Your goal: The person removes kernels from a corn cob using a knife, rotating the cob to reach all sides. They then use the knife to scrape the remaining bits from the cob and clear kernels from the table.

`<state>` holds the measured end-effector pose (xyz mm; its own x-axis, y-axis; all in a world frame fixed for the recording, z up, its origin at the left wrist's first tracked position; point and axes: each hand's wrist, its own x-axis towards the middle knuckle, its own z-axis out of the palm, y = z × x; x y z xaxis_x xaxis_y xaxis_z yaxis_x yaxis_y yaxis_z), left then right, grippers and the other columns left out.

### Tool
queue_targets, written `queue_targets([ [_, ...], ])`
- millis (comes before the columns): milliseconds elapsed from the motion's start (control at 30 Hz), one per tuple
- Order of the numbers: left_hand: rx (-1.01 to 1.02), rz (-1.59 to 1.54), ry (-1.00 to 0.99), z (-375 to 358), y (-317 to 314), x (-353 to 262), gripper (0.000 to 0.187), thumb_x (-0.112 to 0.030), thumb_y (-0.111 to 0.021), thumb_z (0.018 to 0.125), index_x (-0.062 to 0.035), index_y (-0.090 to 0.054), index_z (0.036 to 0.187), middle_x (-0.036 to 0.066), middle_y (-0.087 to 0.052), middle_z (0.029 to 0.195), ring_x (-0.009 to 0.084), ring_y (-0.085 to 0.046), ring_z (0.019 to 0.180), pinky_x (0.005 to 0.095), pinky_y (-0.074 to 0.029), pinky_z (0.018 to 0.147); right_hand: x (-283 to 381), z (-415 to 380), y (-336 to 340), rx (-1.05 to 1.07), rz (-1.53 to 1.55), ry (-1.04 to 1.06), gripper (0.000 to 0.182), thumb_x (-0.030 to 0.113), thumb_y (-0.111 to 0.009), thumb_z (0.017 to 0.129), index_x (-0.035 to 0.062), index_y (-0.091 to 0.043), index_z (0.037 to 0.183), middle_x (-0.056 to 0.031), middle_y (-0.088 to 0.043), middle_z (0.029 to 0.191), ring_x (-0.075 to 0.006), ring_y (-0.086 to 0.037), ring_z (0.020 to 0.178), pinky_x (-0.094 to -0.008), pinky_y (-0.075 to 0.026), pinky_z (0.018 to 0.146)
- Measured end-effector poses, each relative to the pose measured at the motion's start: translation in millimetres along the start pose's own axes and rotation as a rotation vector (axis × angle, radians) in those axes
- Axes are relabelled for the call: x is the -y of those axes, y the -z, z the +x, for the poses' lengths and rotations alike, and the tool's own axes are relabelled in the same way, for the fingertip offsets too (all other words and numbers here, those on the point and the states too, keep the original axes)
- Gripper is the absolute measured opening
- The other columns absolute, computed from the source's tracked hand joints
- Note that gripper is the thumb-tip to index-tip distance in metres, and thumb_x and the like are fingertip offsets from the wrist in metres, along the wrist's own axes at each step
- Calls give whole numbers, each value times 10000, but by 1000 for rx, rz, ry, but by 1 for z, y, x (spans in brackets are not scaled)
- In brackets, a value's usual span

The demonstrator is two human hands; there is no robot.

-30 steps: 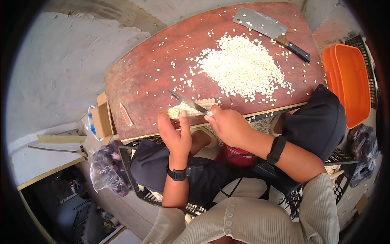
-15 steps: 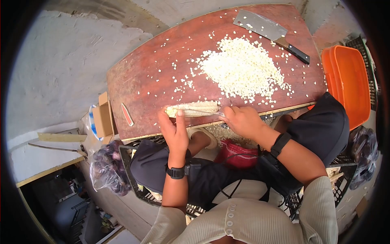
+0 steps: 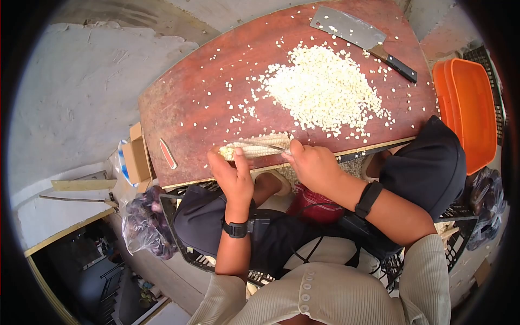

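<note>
My left hand is wrapped round the left end of a pale corn cob, which lies near the front edge of the red-brown table. Part of the cob still carries rows of kernels. In my right hand is the handle end of a thin metal blade, laid lengthwise along the cob. My fingers hide most of its handle. Beyond the cob rises a large heap of loose white kernels, with more scattered round it.
A cleaver lies at the table's back right. Orange tubs stand to the right. A red-and-white pointed piece rests at the table's left, near a cardboard box. Bagged purple produce sits lower left.
My right hand has moved slightly left and up, and the blade now lies across the cob's upper side instead of along its lower side. The view has shifted a little.
</note>
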<state>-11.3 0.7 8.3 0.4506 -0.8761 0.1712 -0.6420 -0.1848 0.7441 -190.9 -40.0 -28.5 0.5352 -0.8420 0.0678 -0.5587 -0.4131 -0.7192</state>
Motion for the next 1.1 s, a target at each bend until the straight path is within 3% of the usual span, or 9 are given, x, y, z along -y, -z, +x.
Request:
queue_targets([
  [67,8,-57,-4,-3,-2,-13,211,-160,-517,961,4,-386,977,90,-516,758,135,-588,532,242,-482,469,8,2,4,39,65,-62,255,265,-518,938,30,-474,848,-141,-591,588,-331,-623,551,-432,-485,482],
  [133,-31,113,-157,-4,-4,-2,208,-153,-523,957,3,-387,976,94,-512,764,135,-584,524,243,-485,471,17,6,11,83,113,-119,258,256,-501,947,19,-472,848,-154,-593,588,-348,-621,556,-450,-481,490],
  [233,-50,199,-229,-5,-6,-1,209,-146,-531,952,3,-386,975,100,-508,775,137,-580,517,246,-489,469,20,11,9,78,161,-131,280,275,-497,948,12,-481,854,-160,-597,595,-361,-622,572,-462,-482,506],
  [433,-36,-96,37,-5,-5,-12,219,-157,-533,950,2,-384,958,100,-506,781,139,-581,523,253,-489,448,14,13,12,134,164,-86,288,279,-523,938,-3,-482,900,-215,-600,665,-410,-603,640,-488,-471,571],
  [733,-49,-276,200,-3,-2,-12,245,-196,-557,946,-16,-416,1031,86,-534,802,136,-586,562,242,-497,480,-22,-17,10,23,-220,175,214,247,-542,891,43,-497,845,-112,-595,637,-295,-627,569,-403,-498,490],
  [967,-35,-301,272,2,-3,-17,246,-148,-628,891,14,-455,958,86,-556,774,131,-590,546,253,-483,476,-26,-17,4,-67,-198,189,259,279,-580,894,57,-486,799,-110,-573,599,-274,-604,517,-374,-481,457],
  [1100,-40,-174,162,4,-5,-12,229,-155,-611,913,-17,-441,981,78,-550,783,122,-564,498,232,-462,436,-25,-11,3,-79,-258,185,255,277,-587,887,61,-486,798,-99,-571,595,-260,-607,514,-365,-481,450],
])
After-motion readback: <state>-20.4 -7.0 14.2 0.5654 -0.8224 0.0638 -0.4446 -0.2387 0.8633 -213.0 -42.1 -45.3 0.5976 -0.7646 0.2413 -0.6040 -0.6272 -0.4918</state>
